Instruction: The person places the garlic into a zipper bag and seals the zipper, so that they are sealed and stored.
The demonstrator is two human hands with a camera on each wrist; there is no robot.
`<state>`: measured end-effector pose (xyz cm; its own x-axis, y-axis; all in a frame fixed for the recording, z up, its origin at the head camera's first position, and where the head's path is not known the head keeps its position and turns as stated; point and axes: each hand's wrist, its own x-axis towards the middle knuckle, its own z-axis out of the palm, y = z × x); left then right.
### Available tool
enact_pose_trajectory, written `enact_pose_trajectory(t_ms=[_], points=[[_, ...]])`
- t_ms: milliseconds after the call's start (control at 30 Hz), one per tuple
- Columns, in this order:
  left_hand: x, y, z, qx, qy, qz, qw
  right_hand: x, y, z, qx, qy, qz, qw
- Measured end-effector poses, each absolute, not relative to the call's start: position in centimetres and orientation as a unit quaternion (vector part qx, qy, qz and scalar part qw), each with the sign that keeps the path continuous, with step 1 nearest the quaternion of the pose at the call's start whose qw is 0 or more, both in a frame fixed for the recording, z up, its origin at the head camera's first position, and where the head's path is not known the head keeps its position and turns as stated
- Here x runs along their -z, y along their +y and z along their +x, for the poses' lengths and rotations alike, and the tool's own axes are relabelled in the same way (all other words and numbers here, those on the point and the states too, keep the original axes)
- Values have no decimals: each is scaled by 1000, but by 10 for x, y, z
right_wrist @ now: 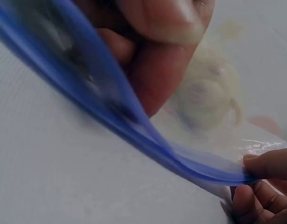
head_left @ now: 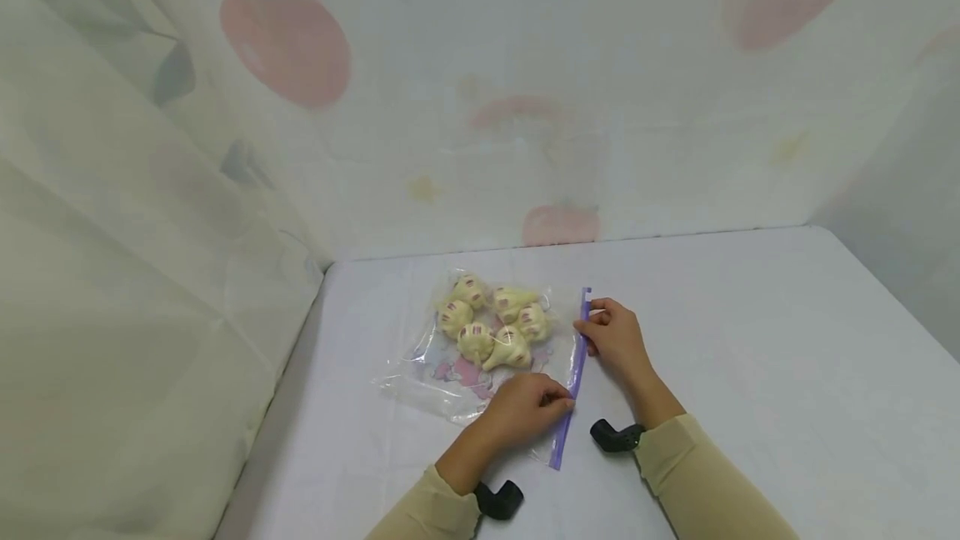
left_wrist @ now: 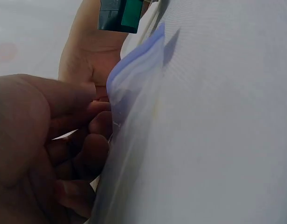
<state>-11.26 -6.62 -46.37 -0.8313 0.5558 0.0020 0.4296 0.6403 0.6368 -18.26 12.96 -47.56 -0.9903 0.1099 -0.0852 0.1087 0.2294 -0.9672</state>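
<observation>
A clear zip bag with a purple zip strip lies flat on the table. Inside it, several cream garlic bulbs with purplish marks form a rough ring. My left hand reaches over the bag's near part and pinches the strip toward its near end. Higher up the same strip, near the far end, the fingers of my right hand pinch it. In the right wrist view the two sides of the purple mouth stand apart beside the right fingers and meet toward the left hand.
White cloth covers the table. A pale curtain with fruit prints hangs behind it and along the left. Black devices sit on the left wrist and the right wrist. A pink printed picture shows at the bag.
</observation>
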Motion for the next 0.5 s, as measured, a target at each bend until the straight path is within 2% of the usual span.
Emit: enact_pose_trajectory(t_ms=[100,233,333,500], points=[[458,-72,-115,-329,898,263,127,476,128,-182,-629,-774,-71,1],[445,-79,-121,-413,870,207,173,476,126,-183,-650,-757,-63,2],[436,-79,-128,-460,853,182,168,476,123,-184,-662,-748,-58,2],[426,-70,-139,-426,876,172,144,479,120,-181,-666,-744,-57,-2]])
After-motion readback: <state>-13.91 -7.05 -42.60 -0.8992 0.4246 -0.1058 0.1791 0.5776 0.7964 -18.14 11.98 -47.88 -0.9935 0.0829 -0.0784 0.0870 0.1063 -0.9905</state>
